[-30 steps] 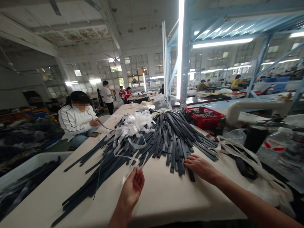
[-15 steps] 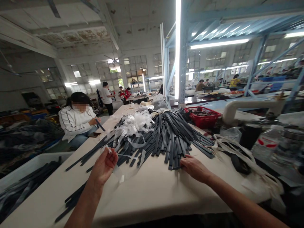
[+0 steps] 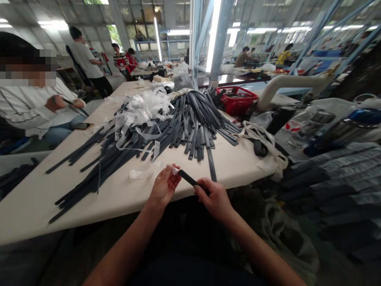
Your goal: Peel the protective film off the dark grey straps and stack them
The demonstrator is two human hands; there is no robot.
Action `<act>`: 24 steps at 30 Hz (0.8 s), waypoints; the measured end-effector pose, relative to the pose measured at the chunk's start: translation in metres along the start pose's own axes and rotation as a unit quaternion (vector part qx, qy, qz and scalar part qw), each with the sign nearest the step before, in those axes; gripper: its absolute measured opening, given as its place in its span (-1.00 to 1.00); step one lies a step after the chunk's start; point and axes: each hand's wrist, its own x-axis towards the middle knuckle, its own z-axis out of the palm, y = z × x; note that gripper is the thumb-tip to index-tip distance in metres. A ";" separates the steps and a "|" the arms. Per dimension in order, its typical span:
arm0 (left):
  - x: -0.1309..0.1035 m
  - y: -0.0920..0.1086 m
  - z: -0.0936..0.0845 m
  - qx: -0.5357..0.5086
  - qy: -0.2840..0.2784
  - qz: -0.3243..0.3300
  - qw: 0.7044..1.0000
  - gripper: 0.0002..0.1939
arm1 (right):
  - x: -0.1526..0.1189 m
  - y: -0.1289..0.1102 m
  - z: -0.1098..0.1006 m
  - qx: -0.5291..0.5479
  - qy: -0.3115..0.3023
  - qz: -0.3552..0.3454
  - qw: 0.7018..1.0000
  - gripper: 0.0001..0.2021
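A pile of straps (image 3: 190, 123) lies on the table (image 3: 119, 194), a basket (image 3: 237, 99) behind it.

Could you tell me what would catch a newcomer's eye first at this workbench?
The big fanned heap of dark flat strips in the middle of the pale table, with a tangle of white translucent film ribbons on its left part. Nearer, at the table's front edge, the left hand and right hand hold one dark strip between them. Behind the heap stands a red plastic mesh basket.

One red basket (image 3: 236, 99), two hands, one held dark strip (image 3: 190, 180)
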 end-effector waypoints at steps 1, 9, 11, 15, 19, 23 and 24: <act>0.000 -0.003 0.001 0.004 -0.007 -0.001 1.000 -0.87 | -0.003 -0.002 0.000 0.004 0.005 0.002 1.000 -0.85; 0.000 -0.009 -0.002 0.002 0.003 0.008 1.000 -0.83 | -0.012 -0.003 0.004 -0.019 0.019 0.008 1.000 -0.85; -0.001 -0.010 -0.004 0.010 -0.006 0.012 1.000 -0.77 | -0.010 -0.003 0.005 -0.029 0.017 0.015 0.999 -0.84; -0.004 -0.013 -0.009 0.034 -0.020 0.008 0.999 -0.69 | -0.007 -0.006 0.003 -0.049 0.011 0.020 0.999 -0.85; -0.011 -0.021 -0.012 0.071 -0.028 -0.010 0.997 -0.63 | -0.003 -0.009 0.006 -0.068 -0.001 0.015 0.998 -0.85; -0.019 -0.030 -0.015 0.080 -0.034 -0.029 0.996 -0.59 | 0.002 -0.010 -0.001 -0.077 -0.046 -0.009 0.996 -0.85; -0.020 -0.029 -0.017 0.073 -0.027 -0.031 0.997 -0.59 | 0.000 -0.010 -0.007 -0.078 -0.061 -0.019 0.995 -0.86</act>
